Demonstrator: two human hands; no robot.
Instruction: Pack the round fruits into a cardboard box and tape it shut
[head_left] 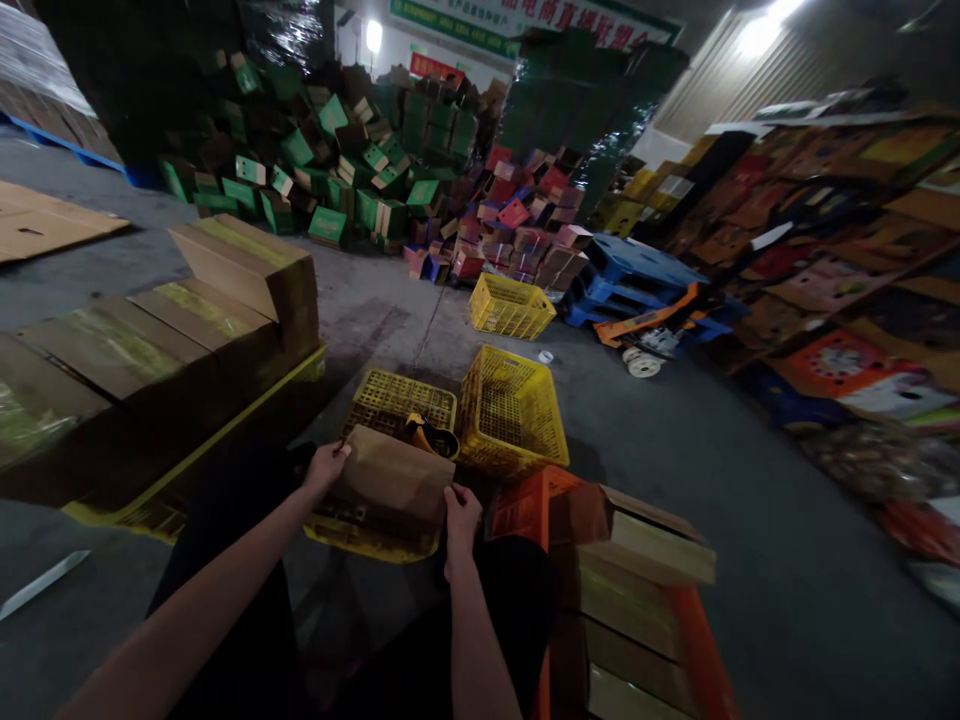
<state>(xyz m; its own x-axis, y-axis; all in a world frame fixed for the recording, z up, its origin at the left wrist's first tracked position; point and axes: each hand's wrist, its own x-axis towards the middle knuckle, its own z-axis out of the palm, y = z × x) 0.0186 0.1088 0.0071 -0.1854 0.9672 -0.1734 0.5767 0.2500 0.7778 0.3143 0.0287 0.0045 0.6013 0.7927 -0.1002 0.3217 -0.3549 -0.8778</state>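
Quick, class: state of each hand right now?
Left hand: gripping the box at its left edge.
Right hand: gripping the same box at its right edge.

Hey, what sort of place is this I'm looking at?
Most likely a warehouse or packing depot: heaps of green cartons and red cartons on a concrete floor, blue pallets, yellow plastic crates. The left hand and right hand hold a brown cardboard box.

I find open floor (675,450) right of the yellow crate (514,410), but the cardboard stack (187,320) at left and the orange crate (529,505) at right crowd the carton (394,480).
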